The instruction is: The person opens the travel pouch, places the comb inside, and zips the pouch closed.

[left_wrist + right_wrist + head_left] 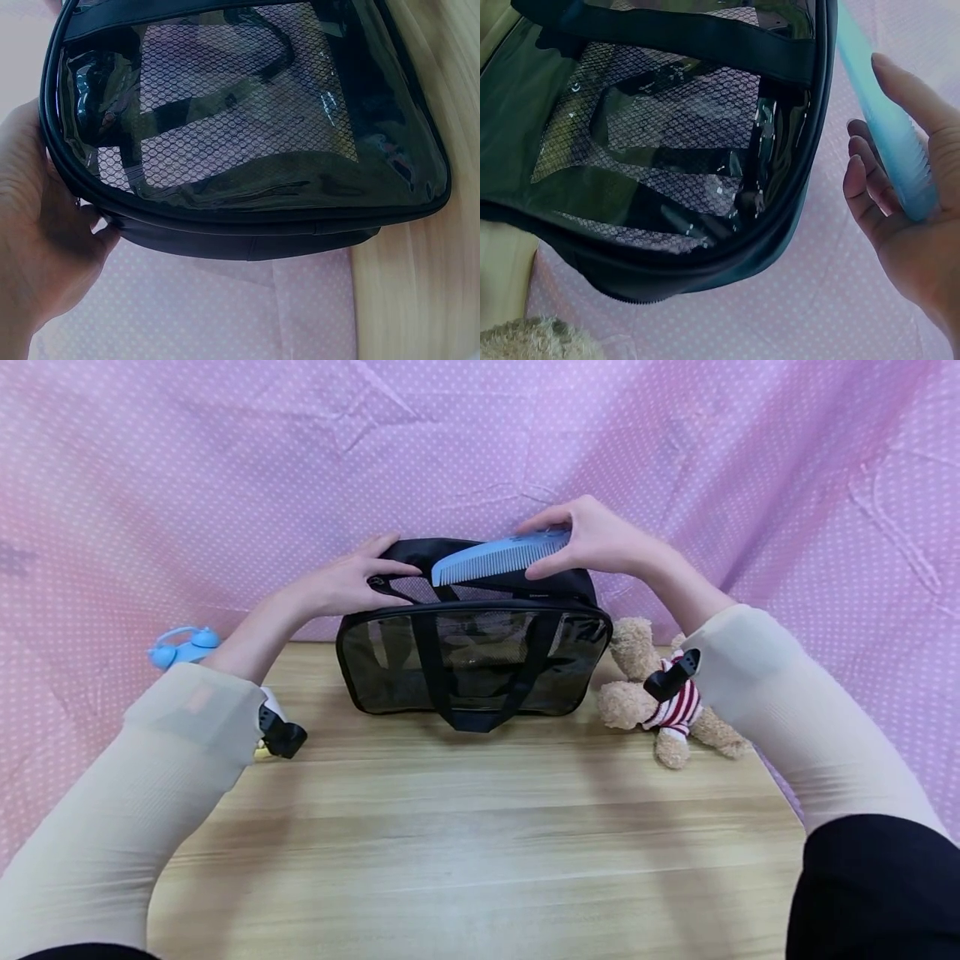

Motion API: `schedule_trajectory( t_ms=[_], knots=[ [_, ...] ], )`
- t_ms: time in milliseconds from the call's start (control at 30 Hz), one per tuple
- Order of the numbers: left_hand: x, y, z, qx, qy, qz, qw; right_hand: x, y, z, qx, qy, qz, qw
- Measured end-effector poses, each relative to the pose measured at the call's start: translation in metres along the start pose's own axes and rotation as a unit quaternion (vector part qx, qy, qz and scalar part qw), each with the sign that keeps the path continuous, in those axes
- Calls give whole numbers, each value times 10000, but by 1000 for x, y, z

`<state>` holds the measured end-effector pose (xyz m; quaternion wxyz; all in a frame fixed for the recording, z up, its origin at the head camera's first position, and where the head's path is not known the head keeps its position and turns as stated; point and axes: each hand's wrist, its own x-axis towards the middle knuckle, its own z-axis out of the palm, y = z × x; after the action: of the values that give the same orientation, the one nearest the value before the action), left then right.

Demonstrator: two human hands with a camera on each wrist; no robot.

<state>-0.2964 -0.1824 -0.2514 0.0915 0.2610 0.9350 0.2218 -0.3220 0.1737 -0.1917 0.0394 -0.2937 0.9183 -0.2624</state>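
A black bag [375, 677] with a see-through front panel and a drooping strap handle stands on the table, its top unzipped. At its upper left corner, my left hand [341, 583] holds the rim of the opening, the fingers spread across the gap. The left wrist view shows those fingers [105, 236] bent against the bag's edge. Above the opening, a light blue comb [487, 560] slants with its teeth downward. My right hand [600, 539] grips its right end between thumb and fingers. In the right wrist view, the comb [889, 127] is beside the bag's rim.
A teddy bear [678, 706] in a red-and-white striped top lies right of the bag. Behind my left forearm is a light blue object with two rounded tops [183, 647]. Something white and yellow [264, 750] is partly hidden by the left sleeve. Pink dotted cloth [480, 435] hangs behind.
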Motion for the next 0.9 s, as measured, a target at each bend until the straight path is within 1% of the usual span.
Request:
schedule_trajectory(
  t_ms=[367, 467, 600, 900],
  knots=[
    [1, 1, 0, 53, -52, -5, 10000, 17, -2, 10, -455, -256, -159, 9985],
    [0, 1, 0, 51, -65, -5, 10000, 19, -3, 14, -472, -317, -214, 9982],
    [0, 1, 0, 71, -67, -15, 10000, 22, -4, 19, -481, -400, -175, 9979],
    [1, 1, 1, 6, -48, -14, 10000, 29, -8, 30, -462, -425, -277, 9976]
  ],
)
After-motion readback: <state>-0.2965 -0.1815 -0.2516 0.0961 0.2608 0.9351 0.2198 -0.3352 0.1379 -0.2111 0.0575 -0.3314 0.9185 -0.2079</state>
